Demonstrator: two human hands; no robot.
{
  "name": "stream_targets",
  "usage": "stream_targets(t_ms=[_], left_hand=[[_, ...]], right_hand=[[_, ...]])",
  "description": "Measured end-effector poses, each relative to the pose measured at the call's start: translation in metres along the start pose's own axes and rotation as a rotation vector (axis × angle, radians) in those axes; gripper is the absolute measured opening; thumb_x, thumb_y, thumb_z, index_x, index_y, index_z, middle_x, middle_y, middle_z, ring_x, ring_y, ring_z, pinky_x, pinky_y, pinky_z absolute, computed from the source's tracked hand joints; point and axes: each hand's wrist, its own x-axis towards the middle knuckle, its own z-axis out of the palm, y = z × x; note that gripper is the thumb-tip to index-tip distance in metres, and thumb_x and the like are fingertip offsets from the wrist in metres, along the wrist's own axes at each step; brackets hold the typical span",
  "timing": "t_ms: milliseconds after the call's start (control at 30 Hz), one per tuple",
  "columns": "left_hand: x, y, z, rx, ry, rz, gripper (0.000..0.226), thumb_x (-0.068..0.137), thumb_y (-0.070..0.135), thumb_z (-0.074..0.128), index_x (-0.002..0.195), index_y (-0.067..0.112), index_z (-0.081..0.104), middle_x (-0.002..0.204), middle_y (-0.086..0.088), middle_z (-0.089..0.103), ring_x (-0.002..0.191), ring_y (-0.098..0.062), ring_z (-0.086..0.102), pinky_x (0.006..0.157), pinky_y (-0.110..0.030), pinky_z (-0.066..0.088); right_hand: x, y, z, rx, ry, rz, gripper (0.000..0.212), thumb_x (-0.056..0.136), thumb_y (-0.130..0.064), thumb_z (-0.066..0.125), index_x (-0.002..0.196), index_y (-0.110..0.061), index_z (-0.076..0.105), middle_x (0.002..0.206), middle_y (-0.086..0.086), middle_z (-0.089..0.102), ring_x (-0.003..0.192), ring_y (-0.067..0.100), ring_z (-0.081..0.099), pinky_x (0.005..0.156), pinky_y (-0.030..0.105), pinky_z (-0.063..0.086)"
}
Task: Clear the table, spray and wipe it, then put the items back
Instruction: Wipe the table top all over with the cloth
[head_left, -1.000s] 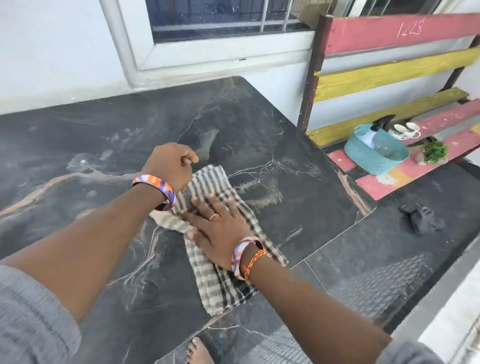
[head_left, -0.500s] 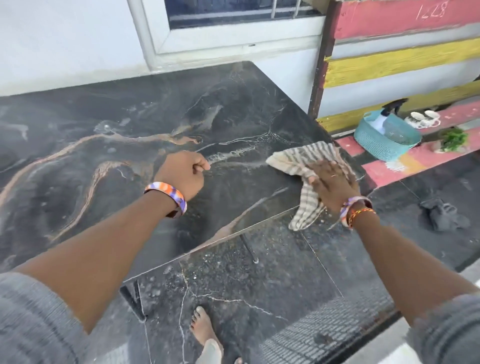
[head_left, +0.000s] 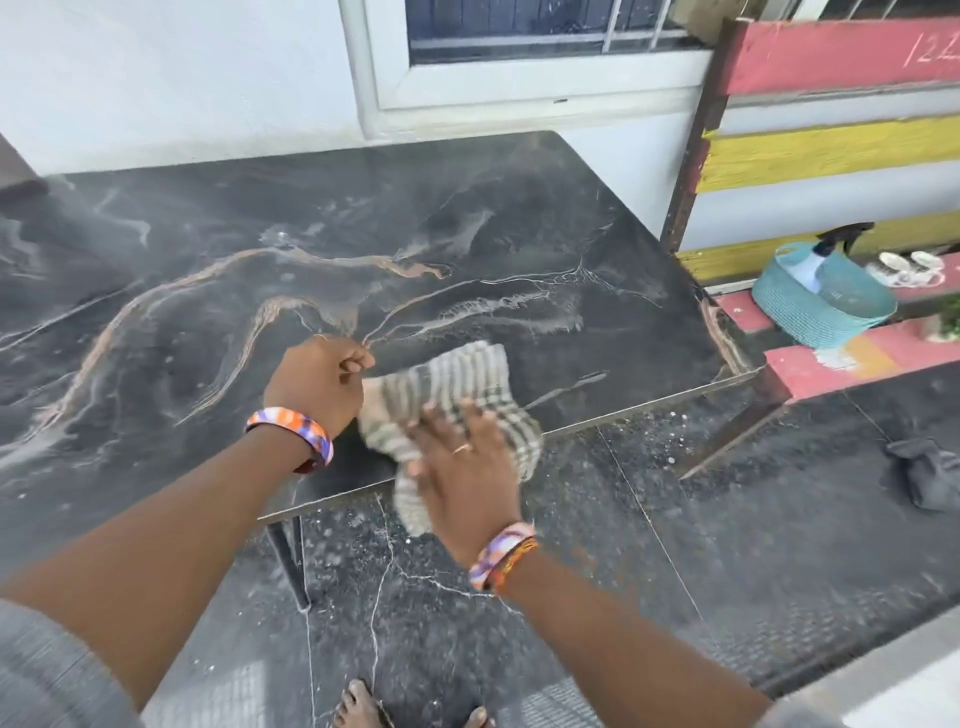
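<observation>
Dark marble-patterned table (head_left: 218, 270): set against a white wall below a window (head_left: 519, 47), on dark tiled floor.

Striped cloth (head_left: 457, 374): cream with dark checks, bunched on the tabletop at the near edge, one end hanging over that edge. It is located between the two hands, just right of the left hand and partly under the right.

Right hand (head_left: 462, 467): laid flat on the cloth, fingers straight and spread, a ring shown on one finger; motion blur is noted.

Left hand (head_left: 317, 382): curled into a fist resting on the table, touching the cloth's left end; whether the cloth is pinched cannot be told.

Painted wooden bench (head_left: 831, 150): placed right of the table, bearing a teal basket (head_left: 789, 306) in which a spray bottle (head_left: 821, 257) is held.
</observation>
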Motion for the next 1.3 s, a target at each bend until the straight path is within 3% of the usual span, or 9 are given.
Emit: stream_targets(t_ms=[133, 267, 367, 500, 633, 733, 867, 1167, 1300], left_hand=[[0.0, -0.019, -0.02, 0.072, 0.033, 0.021, 0.026, 0.079, -0.006, 0.053, 0.092, 0.004, 0.072, 0.095, -0.015, 0.072, 0.089, -0.033, 0.065, 0.078, -0.029, 0.046], [0.005, -0.03, -0.034, 0.058, 0.058, -0.045, 0.034, 0.078, -0.009, 0.046, 0.097, 0.003, 0.072, 0.101, -0.016, 0.072, 0.094, -0.032, 0.065, 0.09, -0.032, 0.047], [0.009, -0.036, -0.037, 0.041, 0.071, -0.066, 0.034, 0.079, -0.007, 0.046, 0.096, 0.005, 0.072, 0.101, -0.014, 0.072, 0.092, -0.031, 0.065, 0.09, -0.029, 0.046], [0.012, -0.044, -0.037, 0.024, 0.045, -0.062, 0.035, 0.079, -0.007, 0.045, 0.096, 0.006, 0.072, 0.102, -0.012, 0.071, 0.091, -0.029, 0.063, 0.089, -0.027, 0.045], [0.021, -0.059, -0.04, 0.015, 0.029, -0.057, 0.034, 0.08, -0.007, 0.045, 0.095, 0.007, 0.071, 0.104, -0.01, 0.069, 0.084, -0.022, 0.058, 0.084, -0.023, 0.042], [0.028, -0.071, -0.044, -0.006, 0.014, -0.059, 0.035, 0.08, -0.007, 0.044, 0.096, 0.007, 0.071, 0.106, -0.011, 0.068, 0.092, -0.026, 0.062, 0.087, -0.025, 0.044], [0.037, -0.087, -0.049, -0.007, 0.006, -0.066, 0.036, 0.08, -0.007, 0.042, 0.096, 0.008, 0.071, 0.108, -0.011, 0.068, 0.092, -0.026, 0.062, 0.087, -0.026, 0.044], [0.069, -0.097, -0.06, -0.016, 0.039, -0.067, 0.031, 0.084, -0.003, 0.045, 0.099, 0.005, 0.071, 0.106, -0.017, 0.069, 0.097, -0.034, 0.063, 0.088, -0.033, 0.047], [0.089, -0.085, -0.06, -0.019, 0.004, -0.021, 0.031, 0.084, -0.002, 0.043, 0.098, 0.005, 0.07, 0.106, -0.014, 0.071, 0.097, -0.032, 0.063, 0.083, -0.028, 0.045]], right_hand=[[0.008, -0.062, 0.024, 0.008, -0.164, -0.357, 0.046, 0.083, -0.04, 0.035, 0.121, -0.035, 0.061, 0.127, -0.011, 0.062, 0.123, 0.024, 0.055, 0.108, 0.038, 0.033], [0.017, -0.018, 0.013, -0.095, -0.2, -0.454, 0.047, 0.083, -0.038, 0.041, 0.127, -0.032, 0.057, 0.132, -0.01, 0.059, 0.124, 0.02, 0.056, 0.103, 0.037, 0.043], [0.012, 0.054, -0.009, -0.042, -0.156, -0.212, 0.053, 0.081, -0.038, 0.036, 0.129, -0.028, 0.056, 0.136, -0.006, 0.056, 0.128, 0.023, 0.052, 0.106, 0.047, 0.038], [0.012, 0.149, -0.048, -0.064, -0.11, 0.301, 0.072, 0.078, -0.048, 0.014, 0.141, -0.028, 0.042, 0.15, -0.004, 0.04, 0.142, 0.022, 0.03, 0.116, 0.039, 0.02], [0.043, 0.153, -0.049, -0.044, -0.194, 0.599, 0.056, 0.094, -0.044, 0.016, 0.149, -0.036, 0.016, 0.16, -0.011, 0.008, 0.149, 0.023, 0.004, 0.12, 0.043, 0.003], [0.062, 0.131, -0.039, -0.055, -0.214, 0.632, 0.051, 0.1, -0.04, 0.019, 0.15, -0.035, 0.012, 0.161, -0.007, 0.003, 0.148, 0.03, -0.001, 0.121, 0.046, -0.002], [0.086, 0.083, -0.027, -0.082, -0.26, 0.499, 0.051, 0.101, -0.038, 0.02, 0.151, -0.033, 0.01, 0.161, -0.005, 0.001, 0.148, 0.031, -0.004, 0.12, 0.045, -0.003], [0.123, -0.117, 0.031, 0.009, -0.382, -0.28, 0.051, 0.1, -0.035, 0.03, 0.149, -0.028, 0.022, 0.16, 0.0, 0.011, 0.148, 0.031, -0.001, 0.119, 0.045, -0.004], [0.13, -0.111, 0.027, 0.037, -0.391, -0.287, 0.051, 0.099, -0.04, 0.031, 0.148, -0.033, 0.022, 0.16, -0.006, 0.013, 0.149, 0.023, 0.003, 0.119, 0.042, -0.004]])
